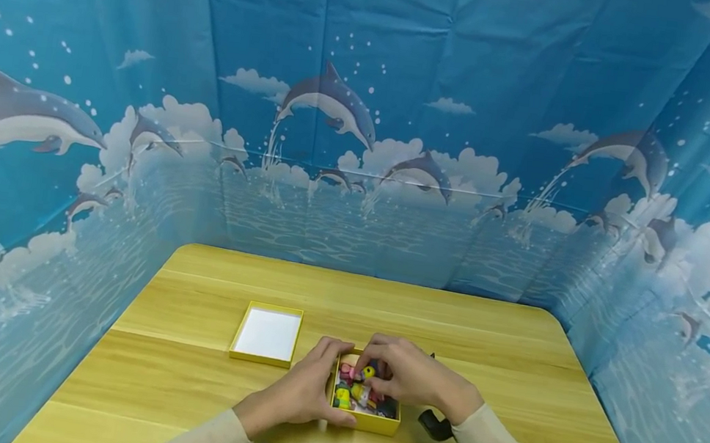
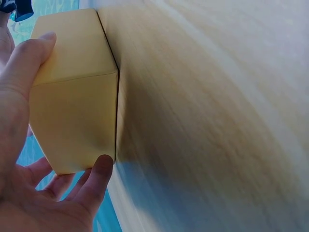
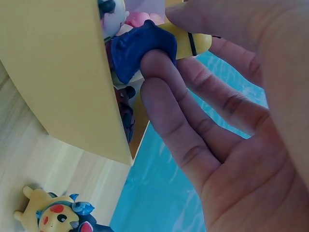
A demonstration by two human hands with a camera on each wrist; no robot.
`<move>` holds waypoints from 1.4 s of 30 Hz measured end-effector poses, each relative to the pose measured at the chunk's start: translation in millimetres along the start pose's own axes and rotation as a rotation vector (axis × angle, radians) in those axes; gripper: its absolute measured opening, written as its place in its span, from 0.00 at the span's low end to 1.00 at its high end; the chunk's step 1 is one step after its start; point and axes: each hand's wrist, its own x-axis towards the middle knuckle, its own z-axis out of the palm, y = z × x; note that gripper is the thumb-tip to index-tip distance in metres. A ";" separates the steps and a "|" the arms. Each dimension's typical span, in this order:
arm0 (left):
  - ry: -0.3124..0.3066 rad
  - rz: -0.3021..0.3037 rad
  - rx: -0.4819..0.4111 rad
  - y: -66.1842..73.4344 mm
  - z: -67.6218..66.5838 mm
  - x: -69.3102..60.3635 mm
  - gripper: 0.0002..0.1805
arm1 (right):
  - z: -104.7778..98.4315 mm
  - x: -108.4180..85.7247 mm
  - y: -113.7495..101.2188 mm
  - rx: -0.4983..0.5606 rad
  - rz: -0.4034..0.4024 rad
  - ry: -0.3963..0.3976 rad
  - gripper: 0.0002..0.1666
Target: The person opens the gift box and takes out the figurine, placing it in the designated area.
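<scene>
The yellow box (image 1: 378, 424) is full of small colourful figures (image 1: 343, 397). My left hand (image 1: 300, 394) grips its left side, with the thumb on the near wall (image 2: 72, 48) and fingers spread along the side wall. Inside the box's far part, the fingers of my right hand (image 1: 405, 377) pinch a yellow figure with a blue cape-like part (image 3: 145, 48). In the right wrist view the right thumb lies over its yellow end and two fingertips touch the blue part. Pink, white and reddish-brown pieces (image 3: 126, 113) show beside it.
A shallow yellow-rimmed lid (image 1: 266, 334), white inside, lies left of the box on the wooden table (image 1: 176, 377). In the right wrist view another yellow figure with red cheeks (image 3: 53, 212) rests on the table beside the box. A blue dolphin-print curtain (image 1: 356, 214) surrounds the table.
</scene>
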 end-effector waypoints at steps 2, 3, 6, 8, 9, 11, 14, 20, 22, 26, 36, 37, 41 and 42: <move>0.001 0.000 0.002 0.6 0.3 -0.1 0.68 | 0.0 -1.3 0.9 0.004 0.003 0.001 0.11; 0.002 -0.001 0.001 0.7 0.3 -0.1 0.68 | 0.2 -1.7 1.5 0.004 0.005 0.003 0.11; 0.005 -0.003 0.005 0.2 1.2 0.2 0.68 | 0.4 -2.3 2.3 0.006 0.002 0.006 0.10; 0.007 -0.005 0.005 0.1 1.5 0.4 0.69 | 0.8 -2.4 2.8 0.005 0.004 0.008 0.10; 0.008 -0.004 0.002 -0.1 1.7 0.5 0.69 | 1.0 -2.3 2.9 0.006 0.003 0.010 0.10; 0.010 -0.002 0.000 -0.3 1.9 0.6 0.69 | 0.8 -2.5 2.6 0.008 0.003 0.012 0.10; 0.011 0.001 0.000 -0.8 2.1 0.5 0.69 | 0.7 -3.2 2.5 0.011 0.006 0.015 0.10; 0.004 -0.005 0.003 -2.0 2.8 0.3 0.69 | 0.3 -3.7 1.4 0.022 -0.011 0.025 0.10; 0.002 -0.009 0.004 -2.8 3.3 0.8 0.68 | 0.3 -3.5 1.0 0.026 -0.017 0.028 0.10; 0.001 -0.008 0.013 -3.7 3.5 1.5 0.68 | 0.0 -3.5 0.4 0.035 -0.020 0.034 0.09; -0.002 -0.016 0.010 -3.8 3.4 0.9 0.69 | -0.2 -5.5 -0.2 0.041 -0.013 0.041 0.06; -0.003 -0.017 0.009 -3.6 3.4 0.9 0.69 | -1.0 -5.9 -0.2 0.038 -0.016 0.044 0.06; -0.001 -0.015 0.014 -2.7 3.5 1.4 0.69 | -4.8 -8.1 0.6 0.035 -0.039 0.051 0.05; -0.001 -0.016 0.013 -2.6 3.5 1.7 0.70 | -5.7 -8.5 0.8 0.037 -0.045 0.052 0.05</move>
